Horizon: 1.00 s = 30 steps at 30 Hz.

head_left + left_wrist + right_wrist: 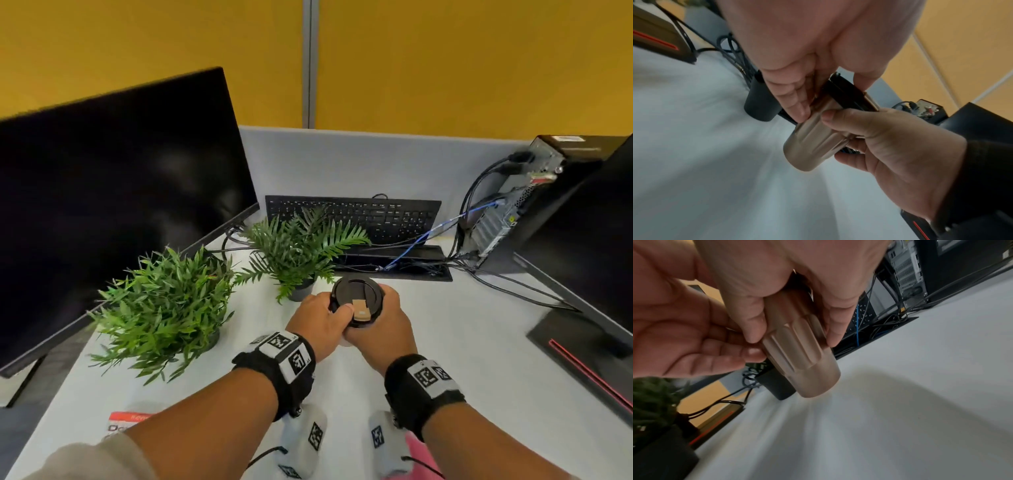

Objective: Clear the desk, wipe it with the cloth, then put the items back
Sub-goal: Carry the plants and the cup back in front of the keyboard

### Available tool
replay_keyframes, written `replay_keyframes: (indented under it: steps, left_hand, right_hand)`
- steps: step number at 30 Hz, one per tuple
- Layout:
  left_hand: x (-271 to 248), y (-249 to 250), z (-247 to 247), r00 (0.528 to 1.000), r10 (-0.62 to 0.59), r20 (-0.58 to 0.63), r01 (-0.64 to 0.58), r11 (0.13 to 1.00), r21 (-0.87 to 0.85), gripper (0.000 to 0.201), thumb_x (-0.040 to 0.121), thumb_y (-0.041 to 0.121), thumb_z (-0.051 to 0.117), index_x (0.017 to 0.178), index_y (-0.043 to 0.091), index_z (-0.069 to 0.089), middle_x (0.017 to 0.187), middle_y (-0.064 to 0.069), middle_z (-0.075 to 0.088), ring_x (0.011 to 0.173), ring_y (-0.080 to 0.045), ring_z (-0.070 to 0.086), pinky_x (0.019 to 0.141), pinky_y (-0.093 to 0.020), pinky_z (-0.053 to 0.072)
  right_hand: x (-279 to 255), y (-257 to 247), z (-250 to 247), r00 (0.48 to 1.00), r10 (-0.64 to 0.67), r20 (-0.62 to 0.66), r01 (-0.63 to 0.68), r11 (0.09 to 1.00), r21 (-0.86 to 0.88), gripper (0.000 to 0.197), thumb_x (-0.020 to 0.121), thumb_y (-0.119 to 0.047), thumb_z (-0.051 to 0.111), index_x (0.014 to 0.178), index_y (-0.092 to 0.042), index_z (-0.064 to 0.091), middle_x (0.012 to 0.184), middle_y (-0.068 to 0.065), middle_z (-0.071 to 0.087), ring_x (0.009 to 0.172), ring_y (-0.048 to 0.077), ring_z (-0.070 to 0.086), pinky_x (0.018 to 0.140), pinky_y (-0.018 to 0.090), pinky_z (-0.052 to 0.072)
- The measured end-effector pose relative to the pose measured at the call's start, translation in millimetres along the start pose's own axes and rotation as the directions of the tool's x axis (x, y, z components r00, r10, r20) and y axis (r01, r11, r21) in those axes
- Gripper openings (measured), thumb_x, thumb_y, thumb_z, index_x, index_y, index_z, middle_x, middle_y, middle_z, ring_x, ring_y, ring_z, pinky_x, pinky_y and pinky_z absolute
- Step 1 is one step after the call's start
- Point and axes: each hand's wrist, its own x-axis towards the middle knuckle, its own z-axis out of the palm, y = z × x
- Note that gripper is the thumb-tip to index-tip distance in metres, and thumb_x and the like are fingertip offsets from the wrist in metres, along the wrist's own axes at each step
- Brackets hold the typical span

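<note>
A bronze tumbler with a black lid [357, 297] is held in both hands just above the white desk [455, 346]. My left hand [337, 308] grips it near the lid, thumb on the lid's edge. My right hand [383, 315] wraps the body from the other side. In the left wrist view the tumbler [812, 146] hangs tilted, its base off the desk, left fingers [795, 104] on its upper part. In the right wrist view the right fingers [754, 321] curl round the ribbed tumbler [807, 363]. A pink cloth [419, 448] shows under my right wrist.
Two potted green plants [164, 305] [298, 246] stand left of the hands. A black monitor [113, 192] fills the left. A keyboard [352, 216] leans on the grey partition. At right are a PC tower [534, 192], cables [513, 284] and a second monitor's base [582, 359]. A red-and-white card [126, 423] lies near the front.
</note>
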Motion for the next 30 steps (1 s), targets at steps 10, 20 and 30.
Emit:
replay_keyframes:
  steps: [10,20,30]
  left_hand:
    - [48.5,-17.6,19.6,0.994,-0.017,-0.11,0.008,0.997,-0.077,0.039,0.083,0.046,0.047,0.107,0.017,0.056,0.108,-0.006,0.059,0.098,-0.023,0.058,0.094,-0.042,0.049]
    - [53.6,-41.8,23.3,0.995,-0.071,-0.072,0.096,0.887,0.451,0.081,0.083,0.04,0.05,0.152,0.02,0.013,0.155,-0.001,0.011,0.136,-0.028,0.03,0.111,-0.041,0.036]
    - [29.2,-24.9,12.7,0.991,-0.023,-0.131,0.076,0.906,0.417,0.074,0.086,0.025,0.05,0.152,0.021,0.017,0.154,0.001,0.018,0.139,-0.022,0.029,0.112,-0.037,0.037]
  right_hand:
    - [74.9,15.4,19.8,0.999,-0.009,0.044,0.009,1.0,0.003,0.054,0.059,-0.029,0.082,0.091,-0.05,0.043,0.088,-0.02,0.064,0.082,-0.004,0.061,0.068,0.019,0.048]
    - [98.0,14.6,34.9,0.999,0.037,-0.007,-0.036,0.999,0.036,0.065,0.055,-0.038,0.084,0.097,-0.053,0.037,0.095,-0.02,0.067,0.09,0.005,0.065,0.082,0.034,0.057]
    - [72.8,26.4,32.6,0.985,0.174,-0.002,-0.174,0.985,-0.012,0.082,0.067,-0.033,0.081,0.135,-0.029,0.036,0.125,-0.004,0.058,0.11,0.018,0.059,0.092,0.036,0.05]
